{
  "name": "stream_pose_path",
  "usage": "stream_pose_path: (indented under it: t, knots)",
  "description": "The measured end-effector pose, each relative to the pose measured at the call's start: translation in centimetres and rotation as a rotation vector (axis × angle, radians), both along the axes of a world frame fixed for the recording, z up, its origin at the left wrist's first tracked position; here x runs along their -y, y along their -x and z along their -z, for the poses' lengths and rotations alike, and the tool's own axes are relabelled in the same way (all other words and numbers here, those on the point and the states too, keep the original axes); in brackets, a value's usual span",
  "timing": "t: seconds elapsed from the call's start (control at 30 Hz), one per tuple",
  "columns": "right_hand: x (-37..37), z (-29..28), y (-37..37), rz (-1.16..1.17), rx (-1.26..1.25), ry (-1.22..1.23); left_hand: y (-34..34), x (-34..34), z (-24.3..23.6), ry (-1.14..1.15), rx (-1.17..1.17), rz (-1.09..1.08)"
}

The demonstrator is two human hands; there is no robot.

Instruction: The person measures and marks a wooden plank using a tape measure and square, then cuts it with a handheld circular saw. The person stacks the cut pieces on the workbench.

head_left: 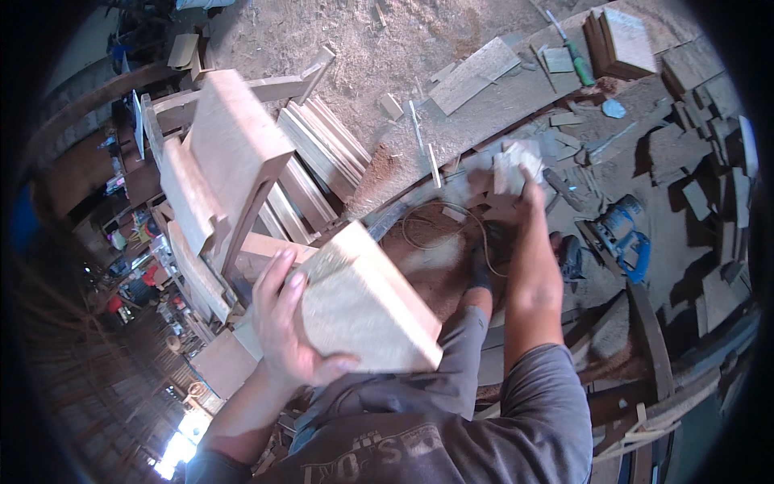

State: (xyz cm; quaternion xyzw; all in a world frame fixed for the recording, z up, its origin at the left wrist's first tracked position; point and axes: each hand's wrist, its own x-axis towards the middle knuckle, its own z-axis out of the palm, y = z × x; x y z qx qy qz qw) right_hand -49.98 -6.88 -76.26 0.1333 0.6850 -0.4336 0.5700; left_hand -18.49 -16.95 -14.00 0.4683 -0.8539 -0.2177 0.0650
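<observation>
Head: left grip [282, 327] near, right grip [530, 176] outstretched.

Mostly bare wood, matt and dusty

Pale, unvarnished wood for the near block [367, 310], matt, with smooth-looking broad faces. Pale wood again for the smaller far block [509, 171], too blurred for a sure reading of its finish. Planed-looking, matt wood in the large board [242, 121] at left; plain, dull timber in the slats [322, 145] just beside it. Wood too in the stacked pieces [631, 40] at far right, pale and even on top, browner along the sides. Rough, powdery and grainy across the far floor [347, 48], like sawdust. Blue plastic on the power tool [635, 254] at right; green, plastic-looking handle on the slim tool [579, 66] farther off. Soft, matt grey cloth in the near shirt [548, 395], with a flat print.
</observation>
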Motion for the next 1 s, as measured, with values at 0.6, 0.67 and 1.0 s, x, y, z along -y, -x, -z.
stream_pose_path:
  t: [0.6, 0.67, 1.0]
  knots:
    - [-12.5, -61.1, -3.4, 0.111, 0.046, 0.825, -0.2, -4.2, -0.9, 0.27, -0.23, -0.194]
    - [-11.8, -65.2, -5.1, 0.015, -0.241, 0.883, -0.6, -4.4, -0.4, 0.27, -0.475, -0.234]
    - [-8.7, -71.2, -20.6, -0.721, -1.582, 1.292, -8.1, -16.7, -10.9, -1.091, -1.52, -0.252]
